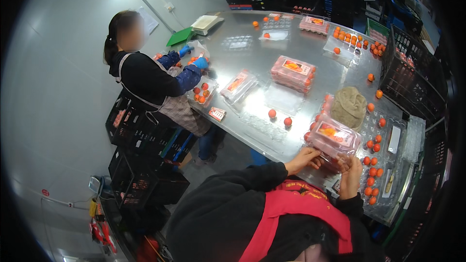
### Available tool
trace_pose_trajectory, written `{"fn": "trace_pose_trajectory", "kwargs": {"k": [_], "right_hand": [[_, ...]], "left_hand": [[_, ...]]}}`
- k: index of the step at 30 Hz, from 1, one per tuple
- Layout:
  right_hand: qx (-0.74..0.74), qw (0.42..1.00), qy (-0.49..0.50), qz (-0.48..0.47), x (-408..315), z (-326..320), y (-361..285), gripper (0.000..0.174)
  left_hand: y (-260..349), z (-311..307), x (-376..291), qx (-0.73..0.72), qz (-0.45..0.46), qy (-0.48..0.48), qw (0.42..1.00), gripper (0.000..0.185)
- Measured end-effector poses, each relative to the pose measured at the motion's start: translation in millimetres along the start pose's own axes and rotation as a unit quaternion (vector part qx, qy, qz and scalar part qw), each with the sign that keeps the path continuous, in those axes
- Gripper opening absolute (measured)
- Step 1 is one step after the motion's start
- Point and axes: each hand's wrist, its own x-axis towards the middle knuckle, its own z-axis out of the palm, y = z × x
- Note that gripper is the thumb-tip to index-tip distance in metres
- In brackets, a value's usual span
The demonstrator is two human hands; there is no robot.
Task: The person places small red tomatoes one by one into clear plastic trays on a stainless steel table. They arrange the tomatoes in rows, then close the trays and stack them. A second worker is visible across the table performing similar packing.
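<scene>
A clear plastic clamshell box [335,134] with a printed fruit label lies before me at the table's near edge. My left hand [306,158] pinches its near left edge between thumb and fingers. On the near right edge, the fingers of my right hand [350,171] are closed at the rim. Pinkish padding shows through the lid, which looks closed. More red fruits [312,125] in clear packaging show along its left and far side. A crumpled olive-brown cloth [348,107] rests just beyond the box. Several loose orange-red round fruits [370,181] sit on clear trays right of my right hand.
Stacked labelled fruit boxes [293,72] stand mid-table on the metal table [251,60]. A black plastic crate [411,76] borders the right side. Across to the left, a co-worker in blue gloves [200,63] handles fruit. Two loose red fruits [272,113] lie left of my box.
</scene>
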Motion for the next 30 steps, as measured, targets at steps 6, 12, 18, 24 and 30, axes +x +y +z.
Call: {"fn": "trace_pose_trajectory", "kwargs": {"k": [6, 12, 18, 24, 30], "right_hand": [[0.025, 0.997, -0.015, -0.076, 22, 16, -30, 0.023], [0.128, 0.991, 0.001, -0.027, 47, 32, -46, 0.022], [0.254, 0.962, 0.085, -0.056, 71, 60, -71, 0.022], [-0.158, 0.975, -0.006, -0.16, 123, 12, -61, 0.046], [-0.357, 0.926, -0.04, -0.115, 140, -39, -40, 0.055]], "left_hand": [[8, 0, -4, 0.035, -0.047, -0.029, 0.998, 0.042], [11, -7, 1, 0.051, -0.024, -0.064, 0.996, 0.039], [17, -8, -16, -0.05, -0.107, -0.081, 0.99, 0.036], [47, -1, -25, 0.077, -0.179, -0.148, 0.97, 0.044], [114, -11, -37, 0.359, 0.119, -0.153, 0.913, 0.033]]}}
